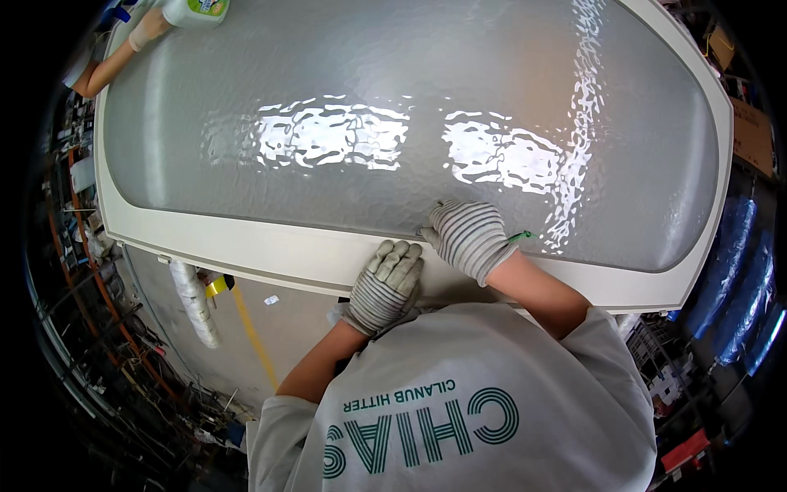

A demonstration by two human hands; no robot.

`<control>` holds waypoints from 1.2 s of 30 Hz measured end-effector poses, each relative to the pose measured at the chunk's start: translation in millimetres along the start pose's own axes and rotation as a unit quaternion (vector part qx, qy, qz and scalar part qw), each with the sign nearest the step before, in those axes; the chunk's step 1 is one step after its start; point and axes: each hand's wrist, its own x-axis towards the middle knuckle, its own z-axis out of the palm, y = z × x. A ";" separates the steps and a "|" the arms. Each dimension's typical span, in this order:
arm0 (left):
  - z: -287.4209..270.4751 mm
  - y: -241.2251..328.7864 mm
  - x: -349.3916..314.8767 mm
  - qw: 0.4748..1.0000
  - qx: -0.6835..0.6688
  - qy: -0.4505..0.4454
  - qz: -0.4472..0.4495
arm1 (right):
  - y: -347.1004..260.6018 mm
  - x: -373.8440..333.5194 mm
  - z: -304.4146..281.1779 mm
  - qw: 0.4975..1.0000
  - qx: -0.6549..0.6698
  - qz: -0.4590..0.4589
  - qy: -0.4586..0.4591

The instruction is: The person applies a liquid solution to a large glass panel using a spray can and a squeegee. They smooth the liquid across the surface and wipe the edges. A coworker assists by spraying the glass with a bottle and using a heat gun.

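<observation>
A large textured grey glass panel [344, 66] lies in front of me, set in a cream-white frame [238, 243]. My left hand [385, 283], in a grey glove with dark stripes, rests on the near part of the frame with its fingers stretched out and close together. Just to its right, my right hand [473, 238], in a matching glove, is closed at the seam where glass meets frame. Whatever its fingers hold is too small or hidden to make out. A green strand [521, 236] shows by the right glove's cuff.
At the far left, another person's hand [150, 29] is at a white bottle [195, 11] with a green label. Below the frame, a white wrapped leg [194, 303] stands near yellow tape [218, 286]. Blue plastic-wrapped rolls [725, 271] are at the right, and cluttered racks [90, 271] at the left.
</observation>
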 end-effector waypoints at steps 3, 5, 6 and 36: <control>-1.1 0.5 -0.6 1.000 -0.020 -0.011 -0.014 | -21.3 22.8 3.6 0.999 0.024 -0.030 0.038; 3.5 1.2 -6.8 0.998 -0.047 -0.026 -0.033 | -28.8 36.2 12.2 0.997 0.030 -0.058 0.029; 4.6 0.8 -9.0 0.998 -0.046 -0.026 -0.031 | -31.1 38.5 14.7 0.996 0.027 -0.072 0.037; 2.0 -0.6 -3.6 0.999 -0.026 -0.027 -0.020 | -4.2 56.9 11.5 0.933 -0.121 -0.321 0.111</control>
